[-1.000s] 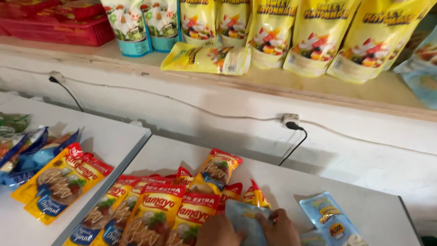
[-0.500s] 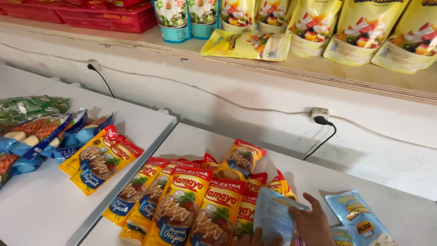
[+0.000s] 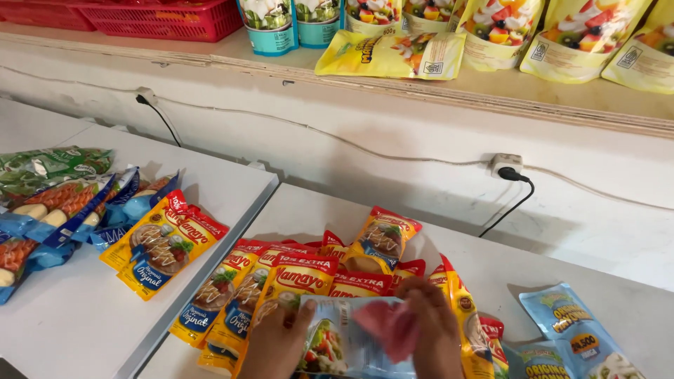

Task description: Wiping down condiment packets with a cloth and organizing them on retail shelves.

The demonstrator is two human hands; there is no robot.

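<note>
At the bottom of the head view my left hand (image 3: 275, 344) holds the left edge of a light blue sauce pouch (image 3: 344, 337) with a vegetable picture. My right hand (image 3: 432, 328) presses a small red cloth (image 3: 390, 326) against the pouch's face. Both hands hover over a heap of yellow and red sauce pouches (image 3: 302, 281) lying on a white table (image 3: 449, 245).
Two more light blue pouches (image 3: 572, 330) lie to the right. A second white table (image 3: 210, 189) at left carries yellow pouches (image 3: 163, 242) and blue and green packs (image 3: 49, 203). A shelf (image 3: 491, 88) behind holds yellow pouches and a red basket (image 3: 168, 17). A wall socket with plug (image 3: 507, 168) is on the wall.
The view has swung to the right and closer. The blue pouch now lies flat between both hands, and my right hand has come onto its face with the red cloth.
</note>
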